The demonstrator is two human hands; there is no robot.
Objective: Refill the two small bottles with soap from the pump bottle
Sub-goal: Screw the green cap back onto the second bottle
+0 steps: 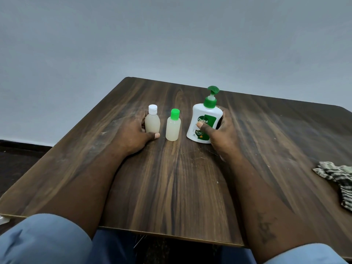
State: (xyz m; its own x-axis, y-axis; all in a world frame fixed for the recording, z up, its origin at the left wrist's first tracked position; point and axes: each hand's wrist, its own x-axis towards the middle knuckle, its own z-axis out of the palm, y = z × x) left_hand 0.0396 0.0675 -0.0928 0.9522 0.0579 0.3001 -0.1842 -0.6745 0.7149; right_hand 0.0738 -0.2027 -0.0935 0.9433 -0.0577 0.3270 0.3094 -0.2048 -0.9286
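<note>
Three bottles stand upright in a row on the dark wooden table [171, 178]. At the left is a small translucent bottle with a white cap [152, 121], holding pale liquid; my left hand [133, 130] wraps around it, thumb in front at its base. In the middle, untouched, stands a small bottle with a green cap [173, 126], also filled with pale liquid. At the right is the white Dettol pump bottle [204, 121] with a green pump head; my right hand [219, 130] grips it, thumb across the label and fingers behind.
A crumpled patterned cloth [337, 180] lies at the table's right edge. A grey wall rises behind the table. The table's left edge drops to a dark floor. Blue sleeves show at the bottom of the view.
</note>
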